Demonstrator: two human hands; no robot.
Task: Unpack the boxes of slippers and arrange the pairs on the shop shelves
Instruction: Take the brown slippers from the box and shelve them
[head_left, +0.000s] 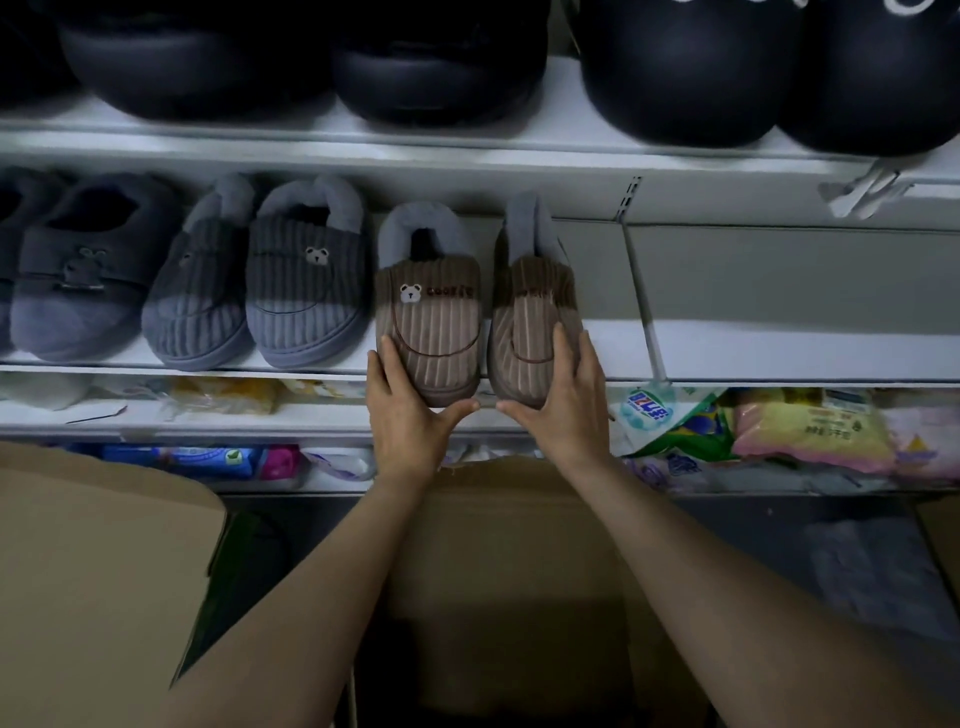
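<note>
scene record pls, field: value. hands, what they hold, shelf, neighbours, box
left hand: grips toe of left brown slipper
right hand: grips toe of right brown slipper
pair: side by side, toes over middle shelf front edge
neighbours: grey slippers to the left
box: open cardboard box below

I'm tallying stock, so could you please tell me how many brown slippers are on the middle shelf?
2. The left brown slipper sits under the left hand; the right brown slipper sits beside it under the right hand. The neighbouring slippers are grey.
</note>
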